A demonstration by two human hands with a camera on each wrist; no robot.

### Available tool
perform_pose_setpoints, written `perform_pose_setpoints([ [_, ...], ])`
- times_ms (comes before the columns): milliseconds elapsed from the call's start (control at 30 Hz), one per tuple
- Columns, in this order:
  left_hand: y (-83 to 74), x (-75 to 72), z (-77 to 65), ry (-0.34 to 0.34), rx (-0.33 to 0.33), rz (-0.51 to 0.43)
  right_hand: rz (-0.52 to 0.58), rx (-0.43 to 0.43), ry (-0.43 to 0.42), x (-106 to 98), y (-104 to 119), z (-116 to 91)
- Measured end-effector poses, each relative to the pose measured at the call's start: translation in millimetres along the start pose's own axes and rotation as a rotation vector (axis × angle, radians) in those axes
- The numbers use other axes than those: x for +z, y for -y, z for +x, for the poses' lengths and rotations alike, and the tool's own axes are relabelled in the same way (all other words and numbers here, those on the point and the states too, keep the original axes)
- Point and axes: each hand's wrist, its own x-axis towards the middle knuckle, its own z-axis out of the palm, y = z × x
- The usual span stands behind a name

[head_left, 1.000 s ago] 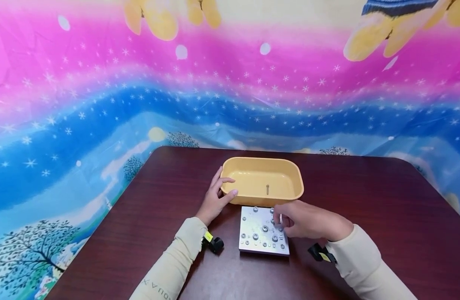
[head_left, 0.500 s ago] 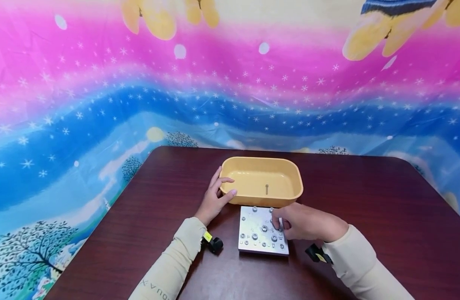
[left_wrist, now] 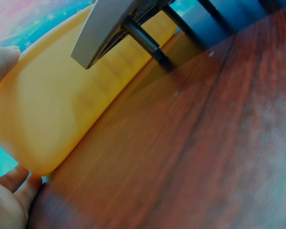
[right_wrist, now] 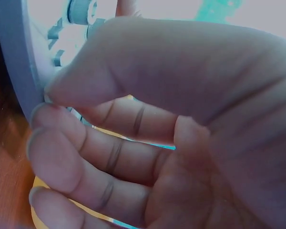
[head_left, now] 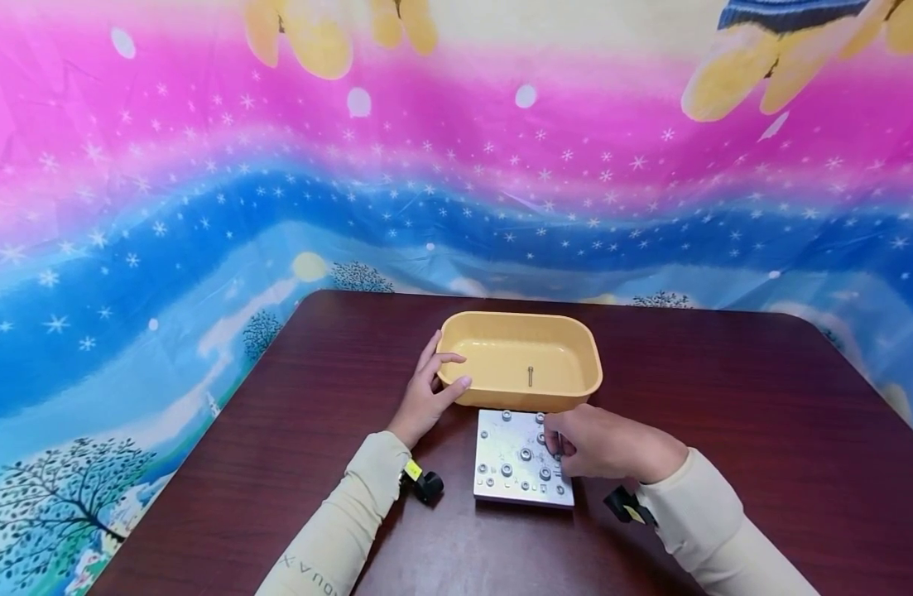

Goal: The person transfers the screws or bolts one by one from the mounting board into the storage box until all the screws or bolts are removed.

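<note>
The left hand [head_left: 425, 399] holds the left end of a yellow plastic bin [head_left: 471, 398], fingers over its rim and thumb at the front corner. One small socket-head screw [head_left: 530, 377] lies inside the bin. In front of it stands a silver metal plate [head_left: 493, 451], dotted with several socket-head screws [head_left: 526, 454]. Threaded screw shanks [left_wrist: 144, 39] stick out beneath the plate in the left wrist view. Curled over the plate's right edge, the right hand [head_left: 608, 443] brings thumb and index finger together around a screw, which the fingers mostly hide.
Everything stands on a dark red-brown wooden table [head_left: 724, 389]. Behind it hangs a colourful cloth [head_left: 456, 182] with snowflakes and trees. A small black camera [head_left: 428, 485] sits on the left wrist and another camera [head_left: 626, 503] on the right.
The right hand's fingers shift and curl slightly at the plate's right edge, and its wrist drops a little. The left hand, bin and plate keep their places.
</note>
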Motion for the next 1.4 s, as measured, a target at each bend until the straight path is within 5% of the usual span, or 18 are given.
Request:
perform_pose_setpoints([
  [1400,1.0,0.3,0.6,0.001,-0.007,-0.007,-0.013,-0.085,-0.063,3.4,1.8,6.9],
])
